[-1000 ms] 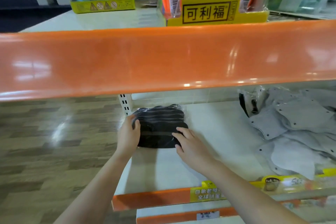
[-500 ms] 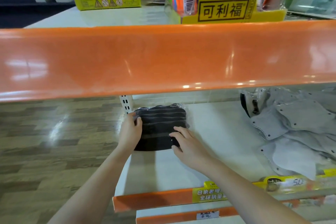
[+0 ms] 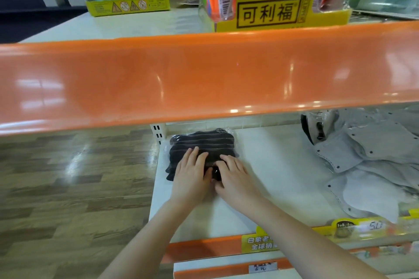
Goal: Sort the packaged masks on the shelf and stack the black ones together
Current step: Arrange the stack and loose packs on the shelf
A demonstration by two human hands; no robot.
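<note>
A stack of black masks in clear wrappers (image 3: 204, 142) lies at the left end of the white shelf (image 3: 272, 165), fanned slightly so several edges show. My left hand (image 3: 190, 174) lies flat on the stack's near left part with straight fingers. My right hand (image 3: 233, 174) presses on the near right part, fingers spread and nearly touching the left hand. A pile of grey and white packaged masks (image 3: 371, 165) lies at the right end of the same shelf, with one dark mask (image 3: 315, 129) at its back left.
The upper shelf's wide orange front rail (image 3: 204, 79) hangs just above the hands. On top stand a yellow display box of orange packs (image 3: 272, 13) and a box of pastel tubes (image 3: 127, 4). Wood-pattern floor (image 3: 68, 176) lies left of the shelf.
Both hands have moved from the stack's sides onto its top, side by side near the front. The stack stays in the same place.
</note>
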